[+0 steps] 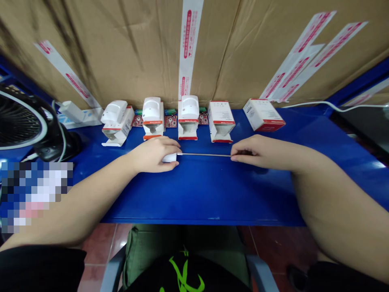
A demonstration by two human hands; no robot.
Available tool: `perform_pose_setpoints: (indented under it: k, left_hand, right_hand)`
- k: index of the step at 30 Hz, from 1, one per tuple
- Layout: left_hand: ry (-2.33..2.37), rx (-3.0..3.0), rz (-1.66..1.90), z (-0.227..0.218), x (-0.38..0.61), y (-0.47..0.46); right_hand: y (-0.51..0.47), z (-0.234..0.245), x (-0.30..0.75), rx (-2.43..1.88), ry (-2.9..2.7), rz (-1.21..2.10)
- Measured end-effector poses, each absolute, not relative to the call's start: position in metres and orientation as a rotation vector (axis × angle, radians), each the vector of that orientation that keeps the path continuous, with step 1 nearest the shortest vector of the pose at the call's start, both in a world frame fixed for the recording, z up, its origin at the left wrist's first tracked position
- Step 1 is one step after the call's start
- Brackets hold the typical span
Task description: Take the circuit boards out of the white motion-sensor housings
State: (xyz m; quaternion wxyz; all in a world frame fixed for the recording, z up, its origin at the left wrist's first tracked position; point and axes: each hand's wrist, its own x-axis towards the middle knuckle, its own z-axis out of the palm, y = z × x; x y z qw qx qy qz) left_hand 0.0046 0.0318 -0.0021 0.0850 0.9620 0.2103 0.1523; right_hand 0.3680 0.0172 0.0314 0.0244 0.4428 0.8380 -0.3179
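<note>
The left hand (153,154) was curled around a small white piece (169,157), its fingers (167,142) pressed together across the top and its thumb gripping from the near side. A thin metal rod (205,154) ran straight from the tip of that piece, just past the left fingertips, to the right hand (246,152). There the fingers (240,151) and thumb pinched the rod's far end. Both hands rested over a blue table (212,192).

Just beyond the left fingers stood three white detectors (152,109), each on a white box with red edges. Two more boxes (221,121) sat just beyond the right fingertips, one upright and one lying tilted. Red circuit boards (170,121) lay among the detectors. A black fan (18,121) stood well left of the left hand, and a white cable (334,106) ran well beyond the right fingers, along the cardboard (121,48) behind the table.
</note>
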Motion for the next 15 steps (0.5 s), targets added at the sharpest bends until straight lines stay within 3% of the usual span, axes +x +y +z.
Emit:
perform_pose_setpoints:
  k: [9,15]
  left_hand:
    - [0.692,2.889,0.386,0.001,0.005,0.030]
    - [0.679,2.859,0.439,0.002,0.004,0.028]
  right_hand:
    - [0.009,0.032,0.361,1.489,2.649,-0.810]
    - [0.011,0.029,0.372,1.481,2.610,-0.893]
